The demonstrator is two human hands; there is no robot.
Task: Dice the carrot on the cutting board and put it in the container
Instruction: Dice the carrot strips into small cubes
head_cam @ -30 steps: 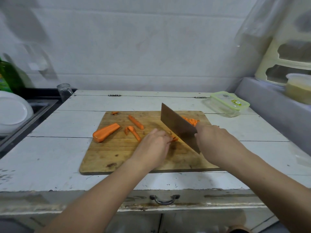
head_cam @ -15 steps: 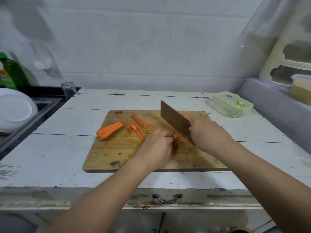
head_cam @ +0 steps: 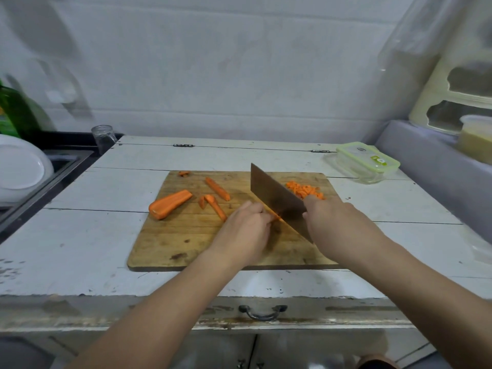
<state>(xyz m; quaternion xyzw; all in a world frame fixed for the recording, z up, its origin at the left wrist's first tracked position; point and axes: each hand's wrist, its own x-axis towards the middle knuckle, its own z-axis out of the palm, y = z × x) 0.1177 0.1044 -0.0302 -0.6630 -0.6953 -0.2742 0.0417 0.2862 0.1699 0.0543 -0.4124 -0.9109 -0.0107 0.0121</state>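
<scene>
Dicing step in progress, approx. mid-task by judgement. Cleaver (head_cam: pixel 277 198) is gripped by right hand (head_cam: pixel 335 225), fingers wrapped at handle/blade heel; blade is angled from far-left to near-right across cutting board (head_cam: pixel 186 243). Carrot strip (head_cam: pixel 274 215) is pinned by left hand (head_cam: pixel 246 231), fingers curled over it; only a small orange end is visible just beside the blade, rest hidden under hand. Key relation: strip lies directly left of blade face, touching or nearly so; its long axis cannot be told for sure, prob. running crosswise to the blade. Left fingertips sit v. close to the edge, so risk of a nick is judged real.

Diced pile (head_cam: pixel 304 190) is seen behind blade at far-right of board. Uncut stock waits to the left: carrot half (head_cam: pixel 170 204), long strip (head_cam: pixel 217 192), bent strip pair (head_cam: pixel 213 206), small scrap (head_cam: pixel 183 173) at far edge.

Container (head_cam: pixel 367 162) stands on bench (head_cam: pixel 106 187) off board's far-right corner, lid on; nearer to right hand. Lid must be opened before transfer. Glass (head_cam: pixel 102 137) and white plate (head_cam: pixel 21 169) are well apart at left, not in the way.
</scene>
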